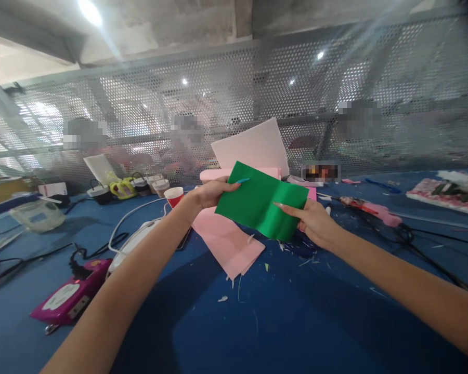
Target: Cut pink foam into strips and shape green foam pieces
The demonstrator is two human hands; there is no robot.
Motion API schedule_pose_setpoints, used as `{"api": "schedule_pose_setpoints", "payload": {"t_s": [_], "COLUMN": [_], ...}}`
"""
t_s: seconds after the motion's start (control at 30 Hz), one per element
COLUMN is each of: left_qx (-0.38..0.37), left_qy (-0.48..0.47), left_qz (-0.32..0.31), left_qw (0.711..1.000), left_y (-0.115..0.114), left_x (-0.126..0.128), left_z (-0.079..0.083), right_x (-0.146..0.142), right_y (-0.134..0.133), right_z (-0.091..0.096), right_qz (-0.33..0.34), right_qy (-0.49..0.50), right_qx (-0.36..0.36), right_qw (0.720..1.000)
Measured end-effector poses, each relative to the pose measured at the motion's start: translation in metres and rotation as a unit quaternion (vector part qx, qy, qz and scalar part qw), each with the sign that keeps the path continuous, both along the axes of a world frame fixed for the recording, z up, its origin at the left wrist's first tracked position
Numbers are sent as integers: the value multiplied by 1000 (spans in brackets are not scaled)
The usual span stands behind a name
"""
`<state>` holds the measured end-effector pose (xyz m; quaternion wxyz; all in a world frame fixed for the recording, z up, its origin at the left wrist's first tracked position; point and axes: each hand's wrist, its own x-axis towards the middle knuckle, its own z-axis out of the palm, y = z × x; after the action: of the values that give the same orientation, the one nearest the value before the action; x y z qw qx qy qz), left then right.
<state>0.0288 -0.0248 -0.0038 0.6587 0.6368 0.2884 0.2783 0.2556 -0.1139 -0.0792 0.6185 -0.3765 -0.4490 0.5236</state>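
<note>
A smooth green sheet is held up above the table, slightly bent toward its right side. My left hand pinches its left edge, thumb on the front face. At the right edge my right hand grips it the same way, the thumb lying across the front. The fingers behind the sheet are hidden. Below and behind it, pink sheets lie on the blue table. A pale pink sheet stands up behind, by a pink roll.
A purple power strip with black cords lies at left, near a clear plastic bowl. A red paper cup stands behind my left arm. A pink glue gun with its cord lies at right. A perforated metal screen runs along the back.
</note>
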Motion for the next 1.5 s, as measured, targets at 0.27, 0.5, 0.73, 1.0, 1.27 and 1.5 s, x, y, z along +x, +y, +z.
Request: {"api": "schedule_pose_setpoints", "payload": {"t_s": [0.27,0.5,0.73,1.0,1.27,1.5], "left_qx": [-30,46,150,301,290,207], "left_qy": [-29,27,79,147,99,31], "left_qz": [-33,-21,-154,-86,-44,-91], "left_qw": [999,998,973,938,951,974], "left_y": [5,-3,-20,-45,-49,-43], "left_x": [-6,-2,15,41,52,50], "left_z": [-3,5,11,2,-7,-9], "right_x": [5,3,-8,-10,-3,-2], "right_y": [2,1,-5,-5,-3,-5], "right_z": [1,-2,2,0,0,6], "right_qz": [-67,-78,-66,-43,-102,-84], "right_qy": [-22,-27,-10,-108,-116,-140], "right_qx": [-3,45,63,152,104,114], "right_qw": [997,996,996,981,983,980]}}
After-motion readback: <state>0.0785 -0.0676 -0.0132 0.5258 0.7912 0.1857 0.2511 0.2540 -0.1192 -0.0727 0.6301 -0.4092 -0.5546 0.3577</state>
